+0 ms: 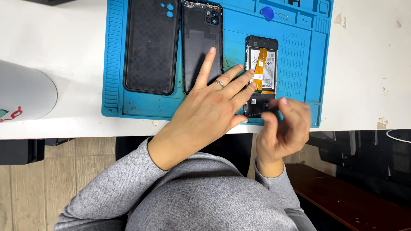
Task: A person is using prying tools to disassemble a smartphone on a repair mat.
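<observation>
Fingers of the left hand spread flat, tips pressing the opened black smartphone with exposed battery and orange ribbon cable on the blue silicone repair mat. Right hand, blurred, curls at the phone's lower end; whether it pinches anything I cannot tell. A slip there could tear the ribbon. Black back cover and black textured case lie left.
</observation>
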